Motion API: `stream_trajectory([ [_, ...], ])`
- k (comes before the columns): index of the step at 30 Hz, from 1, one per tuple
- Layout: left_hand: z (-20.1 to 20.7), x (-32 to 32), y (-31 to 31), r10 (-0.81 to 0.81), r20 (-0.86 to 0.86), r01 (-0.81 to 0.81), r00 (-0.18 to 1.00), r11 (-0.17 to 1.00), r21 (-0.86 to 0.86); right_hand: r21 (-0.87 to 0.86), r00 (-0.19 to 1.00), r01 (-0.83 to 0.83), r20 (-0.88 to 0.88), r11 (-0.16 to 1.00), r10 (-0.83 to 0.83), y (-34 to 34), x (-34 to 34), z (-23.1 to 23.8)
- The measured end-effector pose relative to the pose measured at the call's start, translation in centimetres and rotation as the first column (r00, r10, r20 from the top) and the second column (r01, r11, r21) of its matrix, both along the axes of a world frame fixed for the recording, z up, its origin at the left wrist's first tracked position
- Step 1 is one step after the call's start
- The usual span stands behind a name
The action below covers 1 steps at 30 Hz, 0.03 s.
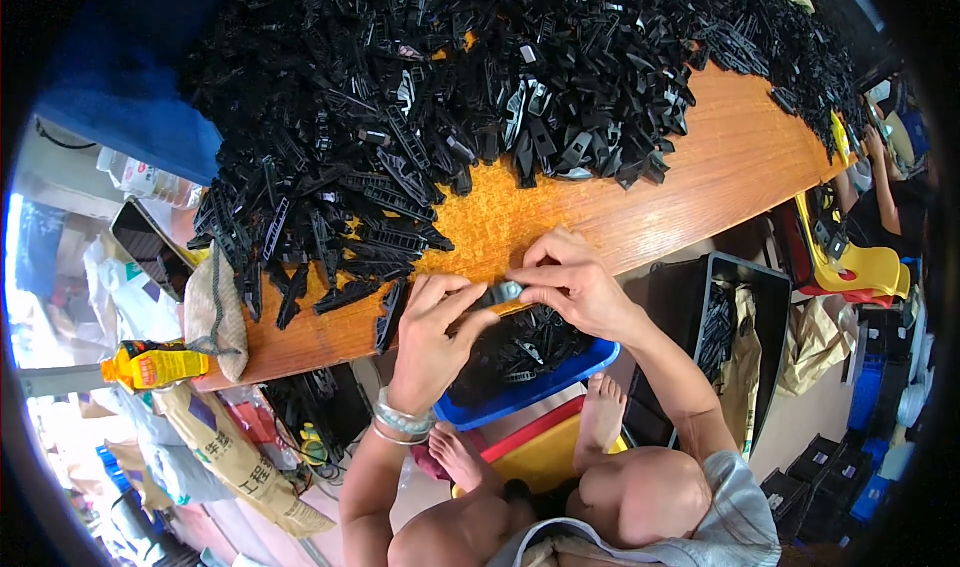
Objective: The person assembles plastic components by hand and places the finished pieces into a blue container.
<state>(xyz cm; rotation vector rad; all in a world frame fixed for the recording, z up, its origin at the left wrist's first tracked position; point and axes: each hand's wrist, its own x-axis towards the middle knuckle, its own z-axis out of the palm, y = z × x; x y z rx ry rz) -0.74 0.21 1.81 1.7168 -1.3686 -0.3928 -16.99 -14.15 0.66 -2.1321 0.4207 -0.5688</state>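
At the near edge of the table, a small black plastic part with a pale shiny end is held between my two hands. My left hand, with bangles at its wrist, pinches one end of it. Thumb and fingertips of my right hand close on the other end. My fingers cover much of the part, so its full shape is hidden. Below my hands, a blue tub holds several similar black parts. Just beyond them on the table lies a large heap of black plastic parts.
The wooden table curves across the view. On the left are a cloth and a yellow bottle. A black crate with parts and brown paper stands at right, near a yellow chair and another person's arm.
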Motion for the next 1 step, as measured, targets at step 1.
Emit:
stream_trajectory([
  [1, -0.01, -0.01, -0.01, 0.001, 0.001, -0.001, 1.000, 1.000, -0.003, -0.010, 0.995, -0.102, -0.021, 0.995, 0.102, -0.24, -0.28, 0.20],
])
